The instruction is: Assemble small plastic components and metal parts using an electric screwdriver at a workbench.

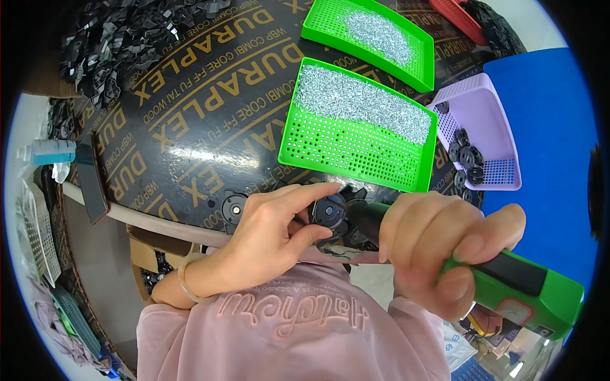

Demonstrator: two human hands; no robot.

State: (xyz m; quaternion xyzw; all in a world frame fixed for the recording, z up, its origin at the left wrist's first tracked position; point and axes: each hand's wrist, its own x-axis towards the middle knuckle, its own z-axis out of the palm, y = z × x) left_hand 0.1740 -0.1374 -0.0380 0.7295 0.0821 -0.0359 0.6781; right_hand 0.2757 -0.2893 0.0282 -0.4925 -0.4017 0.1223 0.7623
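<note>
My left hand [273,222] pinches a round black plastic part [328,211] between thumb and fingers at the table's near edge. In my right hand [445,244] is a green and black cordless screwdriver [527,289], its fingers wrapped round the body. The tool's black nose points left and meets the right side of the round part; whether its bit sits in a screw is hidden. Beside my left hand, on the table, lies another black part [234,210] with a shiny metal centre. More black pieces show partly behind the screwdriver's nose.
A green perforated tray [356,149] of small silvery screws stands just beyond my hands, with a second green tray [324,35] behind it. A lilac basket [505,127] with round black parts is at right. Black pieces [111,47] are heaped far left; a phone [93,181] rests at the left edge.
</note>
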